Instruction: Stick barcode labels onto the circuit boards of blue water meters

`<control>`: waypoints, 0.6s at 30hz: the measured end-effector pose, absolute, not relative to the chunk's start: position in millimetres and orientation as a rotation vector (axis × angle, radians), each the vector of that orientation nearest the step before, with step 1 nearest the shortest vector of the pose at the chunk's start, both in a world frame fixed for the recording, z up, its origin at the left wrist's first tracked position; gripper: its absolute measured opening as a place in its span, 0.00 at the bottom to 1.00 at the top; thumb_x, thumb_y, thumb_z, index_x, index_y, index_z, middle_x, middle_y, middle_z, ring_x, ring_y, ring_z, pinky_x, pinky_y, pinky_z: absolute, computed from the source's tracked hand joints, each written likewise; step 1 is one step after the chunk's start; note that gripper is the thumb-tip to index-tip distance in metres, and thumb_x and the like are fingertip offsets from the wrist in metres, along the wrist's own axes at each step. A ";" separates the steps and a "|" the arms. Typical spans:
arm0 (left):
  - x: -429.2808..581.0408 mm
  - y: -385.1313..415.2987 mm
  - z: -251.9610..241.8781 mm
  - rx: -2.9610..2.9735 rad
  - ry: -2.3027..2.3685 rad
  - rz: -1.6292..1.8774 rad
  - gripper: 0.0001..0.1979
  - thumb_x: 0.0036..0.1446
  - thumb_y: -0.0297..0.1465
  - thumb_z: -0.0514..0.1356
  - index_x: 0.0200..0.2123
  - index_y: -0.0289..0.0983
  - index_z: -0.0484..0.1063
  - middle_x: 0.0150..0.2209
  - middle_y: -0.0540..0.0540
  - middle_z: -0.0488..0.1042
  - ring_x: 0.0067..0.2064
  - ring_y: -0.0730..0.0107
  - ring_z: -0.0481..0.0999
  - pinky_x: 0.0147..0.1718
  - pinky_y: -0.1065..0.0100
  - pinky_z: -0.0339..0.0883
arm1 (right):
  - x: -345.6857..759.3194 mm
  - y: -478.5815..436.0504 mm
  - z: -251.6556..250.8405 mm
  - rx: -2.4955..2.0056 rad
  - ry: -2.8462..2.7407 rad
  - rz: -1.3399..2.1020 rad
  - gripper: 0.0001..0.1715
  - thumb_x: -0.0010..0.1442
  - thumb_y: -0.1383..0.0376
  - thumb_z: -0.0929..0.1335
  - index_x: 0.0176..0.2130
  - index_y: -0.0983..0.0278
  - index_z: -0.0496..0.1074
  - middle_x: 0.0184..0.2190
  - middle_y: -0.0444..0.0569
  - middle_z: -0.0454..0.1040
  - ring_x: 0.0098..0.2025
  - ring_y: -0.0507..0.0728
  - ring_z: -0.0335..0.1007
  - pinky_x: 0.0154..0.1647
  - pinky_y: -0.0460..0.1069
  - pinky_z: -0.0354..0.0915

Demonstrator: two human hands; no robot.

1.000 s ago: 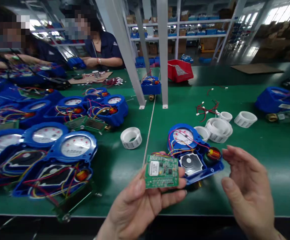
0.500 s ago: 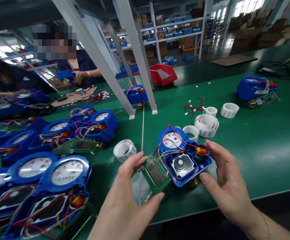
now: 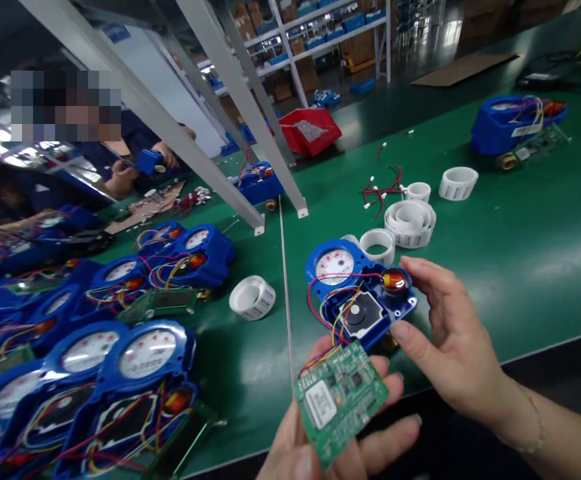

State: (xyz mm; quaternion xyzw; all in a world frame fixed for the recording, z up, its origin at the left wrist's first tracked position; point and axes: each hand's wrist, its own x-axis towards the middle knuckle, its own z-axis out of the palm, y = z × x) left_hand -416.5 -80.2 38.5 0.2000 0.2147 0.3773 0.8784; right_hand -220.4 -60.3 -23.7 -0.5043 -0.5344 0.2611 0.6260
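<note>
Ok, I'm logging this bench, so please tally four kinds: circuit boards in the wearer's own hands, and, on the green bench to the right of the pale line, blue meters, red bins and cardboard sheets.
Held circuit boards: 1
Blue meters: 2
Red bins: 1
Cardboard sheets: 1
Total: 5

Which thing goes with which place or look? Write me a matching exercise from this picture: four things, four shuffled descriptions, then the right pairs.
Things:
1. Board
2. Red bin
3. Bracelet
4. Label rolls

Descriptions:
A. round the wrist of the right hand
B. white, with dark print
C. held in the left hand
D. contains small pale pieces

Pairs: 1-C, 2-D, 3-A, 4-B
</note>
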 end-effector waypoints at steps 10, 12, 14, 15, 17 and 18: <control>-400.6 -85.8 27.8 0.395 0.718 0.725 0.58 0.37 0.46 0.75 0.67 0.64 0.46 0.65 0.47 0.64 0.71 0.35 0.44 0.57 0.33 0.61 | -217.8 -56.9 -22.0 -1.161 -1.194 0.619 0.36 0.61 0.64 0.71 0.64 0.52 0.57 0.63 0.51 0.60 0.65 0.63 0.58 0.68 0.64 0.56; -398.5 -83.7 32.9 0.391 0.783 0.700 0.61 0.33 0.46 0.76 0.67 0.65 0.44 0.65 0.48 0.64 0.71 0.35 0.45 0.57 0.33 0.61 | -217.6 -56.5 -21.3 -1.161 -1.196 0.614 0.36 0.61 0.64 0.71 0.64 0.53 0.57 0.63 0.51 0.60 0.65 0.63 0.58 0.68 0.64 0.57; -397.3 -83.4 34.1 0.396 0.810 0.696 0.62 0.31 0.47 0.76 0.66 0.65 0.44 0.66 0.48 0.64 0.71 0.34 0.46 0.57 0.33 0.62 | -217.8 -56.4 -20.5 -1.161 -1.198 0.607 0.36 0.61 0.64 0.71 0.64 0.53 0.57 0.63 0.51 0.60 0.65 0.63 0.58 0.67 0.64 0.57; -397.4 -83.8 32.9 0.403 0.809 0.699 0.62 0.31 0.47 0.76 0.67 0.65 0.44 0.66 0.48 0.63 0.71 0.34 0.46 0.56 0.33 0.62 | -217.9 -56.3 -20.3 -1.162 -1.201 0.608 0.36 0.61 0.64 0.71 0.64 0.53 0.58 0.62 0.51 0.60 0.65 0.63 0.58 0.67 0.64 0.57; -399.0 -85.4 27.4 0.422 0.782 0.713 0.62 0.33 0.49 0.75 0.67 0.64 0.44 0.66 0.48 0.63 0.70 0.34 0.48 0.56 0.33 0.62 | -218.4 -55.9 -20.0 -1.163 -1.201 0.605 0.36 0.61 0.64 0.71 0.64 0.53 0.58 0.62 0.51 0.61 0.65 0.63 0.58 0.67 0.64 0.57; -400.4 -86.2 23.8 0.434 0.759 0.725 0.60 0.35 0.50 0.74 0.67 0.63 0.44 0.65 0.48 0.64 0.70 0.35 0.48 0.56 0.33 0.62 | -218.6 -55.6 -20.0 -1.165 -1.203 0.605 0.36 0.61 0.64 0.71 0.64 0.53 0.58 0.62 0.50 0.61 0.65 0.63 0.58 0.67 0.63 0.57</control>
